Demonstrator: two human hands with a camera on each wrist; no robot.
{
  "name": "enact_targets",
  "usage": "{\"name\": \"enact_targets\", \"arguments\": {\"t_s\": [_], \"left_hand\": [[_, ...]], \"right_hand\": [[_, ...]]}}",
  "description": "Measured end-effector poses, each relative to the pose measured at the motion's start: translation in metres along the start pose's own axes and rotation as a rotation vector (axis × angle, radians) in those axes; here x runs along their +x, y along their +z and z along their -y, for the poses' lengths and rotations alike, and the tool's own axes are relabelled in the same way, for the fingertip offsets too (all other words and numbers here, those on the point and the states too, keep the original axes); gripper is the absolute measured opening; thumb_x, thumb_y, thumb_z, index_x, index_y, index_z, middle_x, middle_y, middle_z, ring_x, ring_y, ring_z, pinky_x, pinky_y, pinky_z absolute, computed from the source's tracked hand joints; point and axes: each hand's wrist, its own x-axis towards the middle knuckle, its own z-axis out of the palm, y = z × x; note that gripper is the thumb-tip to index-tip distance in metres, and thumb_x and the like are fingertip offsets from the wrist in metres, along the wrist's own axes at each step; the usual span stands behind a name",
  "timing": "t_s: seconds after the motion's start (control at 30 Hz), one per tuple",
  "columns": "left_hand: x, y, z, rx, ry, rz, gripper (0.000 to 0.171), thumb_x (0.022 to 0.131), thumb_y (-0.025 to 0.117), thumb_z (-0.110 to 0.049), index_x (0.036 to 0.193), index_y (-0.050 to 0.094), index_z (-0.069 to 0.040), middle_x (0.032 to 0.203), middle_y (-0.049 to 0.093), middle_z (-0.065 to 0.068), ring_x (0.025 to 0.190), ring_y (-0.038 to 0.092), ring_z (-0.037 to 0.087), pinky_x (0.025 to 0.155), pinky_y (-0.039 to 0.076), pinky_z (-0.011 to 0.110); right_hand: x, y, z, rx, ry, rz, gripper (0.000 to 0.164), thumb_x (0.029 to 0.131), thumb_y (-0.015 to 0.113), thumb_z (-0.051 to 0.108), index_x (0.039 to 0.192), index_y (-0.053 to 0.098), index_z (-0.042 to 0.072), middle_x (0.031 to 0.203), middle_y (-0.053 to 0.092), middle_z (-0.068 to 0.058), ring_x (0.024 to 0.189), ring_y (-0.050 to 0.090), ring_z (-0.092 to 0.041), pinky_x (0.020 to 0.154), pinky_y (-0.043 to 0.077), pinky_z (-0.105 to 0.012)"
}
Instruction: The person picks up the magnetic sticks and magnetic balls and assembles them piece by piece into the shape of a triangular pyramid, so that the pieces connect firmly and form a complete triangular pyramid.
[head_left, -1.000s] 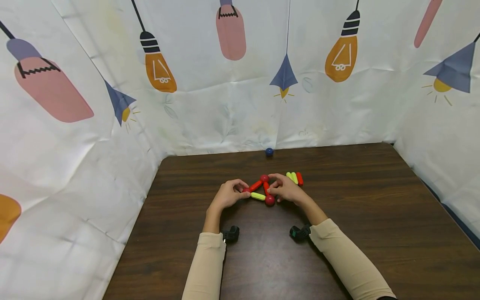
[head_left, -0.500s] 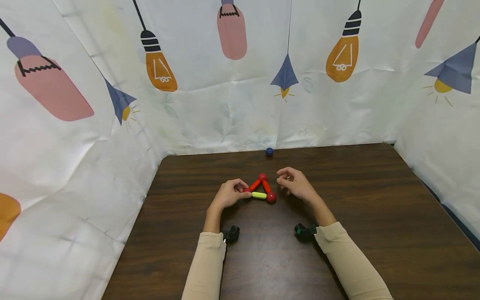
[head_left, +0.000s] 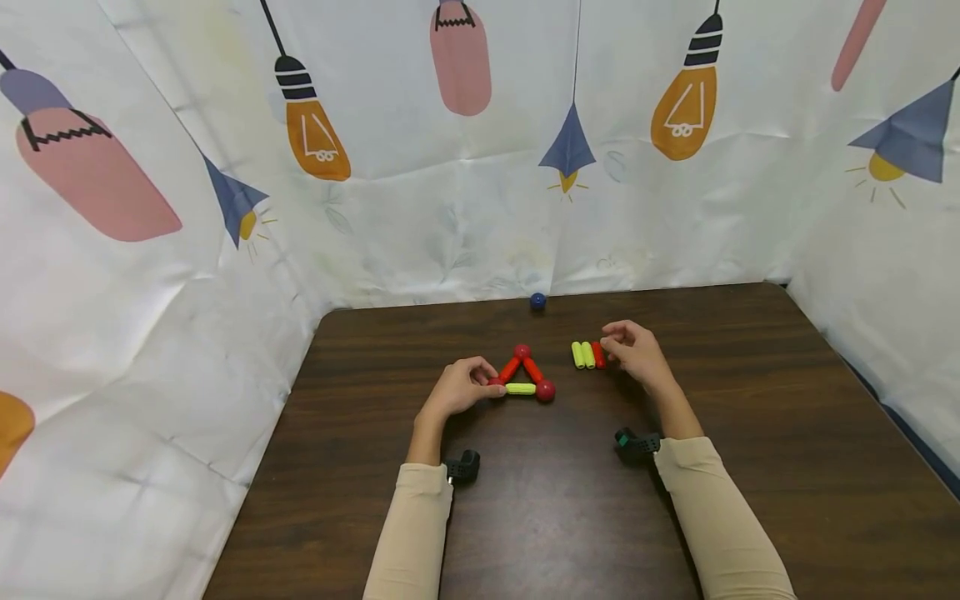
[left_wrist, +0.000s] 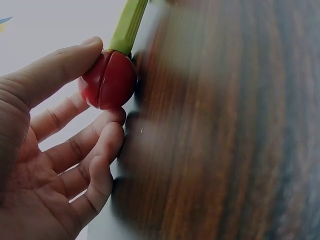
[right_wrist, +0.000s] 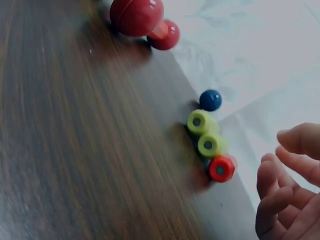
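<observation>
A flat triangle of magnetic sticks and balls lies on the table, with two red sticks [head_left: 532, 370], one yellow-green stick [head_left: 521, 388] and a red ball at each corner. My left hand [head_left: 457, 388] pinches the left corner's red ball [left_wrist: 114, 80] between thumb and fingers. The top ball [head_left: 522, 352] and right ball [head_left: 545, 391] are untouched. Right of the triangle, two yellow-green sticks [head_left: 582, 356] and a red stick [head_left: 598, 356] lie side by side. Close beside the red one is my right hand [head_left: 636, 354], thumb and fingertips apart and holding nothing in the right wrist view.
A blue ball [head_left: 537, 302] sits at the table's far edge, before a white curtain [head_left: 420, 225] printed with lamps. Dark wood-grain tabletop [head_left: 525, 508] extends toward me. Each wrist wears a black camera mount [head_left: 462, 467].
My right hand has let go of the triangle's right side and moved right, to the loose sticks. The triangle's right ball has shifted slightly up and right. My left hand keeps its pinch.
</observation>
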Motion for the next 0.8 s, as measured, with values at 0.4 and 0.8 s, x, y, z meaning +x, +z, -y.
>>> {"name": "enact_targets", "arguments": {"t_s": [0.4,0.8], "left_hand": [[-0.001,-0.003,0.003,-0.031,0.040,0.058,0.026,0.085,0.085,-0.034,0.102,0.072,-0.018,0.087,0.068,0.001,0.073,0.059,0.016,0.066,0.047,0.029],[-0.004,-0.005,0.002,-0.072,0.035,0.083,0.025,0.086,0.085,-0.028,0.104,0.072,-0.016,0.090,0.068,0.003,0.074,0.059,0.017,0.066,0.048,0.029]], "right_hand": [[-0.001,0.009,-0.005,-0.201,0.040,0.050,0.035,0.101,0.065,0.019,0.134,0.061,0.006,0.103,0.065,-0.014,0.082,0.060,-0.026,0.068,0.046,-0.033],[-0.002,-0.006,-0.005,-0.185,0.173,0.086,0.039,0.101,0.063,0.018,0.138,0.056,0.006,0.102,0.062,-0.012,0.073,0.058,-0.022,0.061,0.049,-0.030]]}}
